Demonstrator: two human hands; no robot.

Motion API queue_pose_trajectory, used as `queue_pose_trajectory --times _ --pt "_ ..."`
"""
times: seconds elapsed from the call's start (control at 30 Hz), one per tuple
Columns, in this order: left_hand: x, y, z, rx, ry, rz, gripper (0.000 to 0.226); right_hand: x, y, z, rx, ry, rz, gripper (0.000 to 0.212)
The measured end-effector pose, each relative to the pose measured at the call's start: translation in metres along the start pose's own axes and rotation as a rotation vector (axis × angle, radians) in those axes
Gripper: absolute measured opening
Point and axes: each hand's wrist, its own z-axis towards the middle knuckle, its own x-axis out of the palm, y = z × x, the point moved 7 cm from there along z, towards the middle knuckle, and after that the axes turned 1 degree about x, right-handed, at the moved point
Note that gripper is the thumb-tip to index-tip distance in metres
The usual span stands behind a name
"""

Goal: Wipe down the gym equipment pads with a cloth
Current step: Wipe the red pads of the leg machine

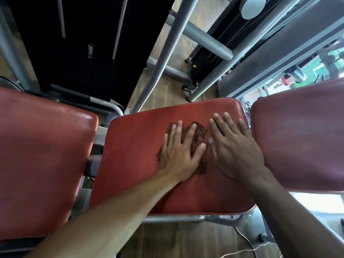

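Observation:
A red pad (134,155) sits in the middle of the view on a grey metal frame. On its far right part lies a crumpled reddish-brown cloth (199,135). My left hand (178,153) lies flat on the cloth with straight, spread fingers pressing it onto the pad. My right hand (234,146) lies flat beside it on the pad, fingers straight, its thumb at the cloth's right edge. Most of the cloth is hidden under my left hand.
Another red pad (42,161) stands to the left, and a darker maroon pad (301,135) to the right. Grey machine tubes (167,53) and a black weight stack (83,43) rise behind. Wooden floor with a thin white cord (247,241) lies below.

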Motion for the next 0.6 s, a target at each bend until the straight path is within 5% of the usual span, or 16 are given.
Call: queue_pose_trajectory --times 0.23,0.43,0.6 --pt "-0.001 0.004 0.021 0.138 0.012 -0.013 0.065 0.000 -0.001 0.000 0.006 -0.023 0.012 0.058" --pt "-0.010 0.017 0.132 0.010 0.087 0.043 0.066 -0.001 0.000 0.002 0.021 -0.022 0.024 0.061" --pt "-0.006 0.018 0.052 0.064 -0.021 -0.037 0.064 -0.001 -0.001 0.002 0.024 -0.027 0.015 0.060"
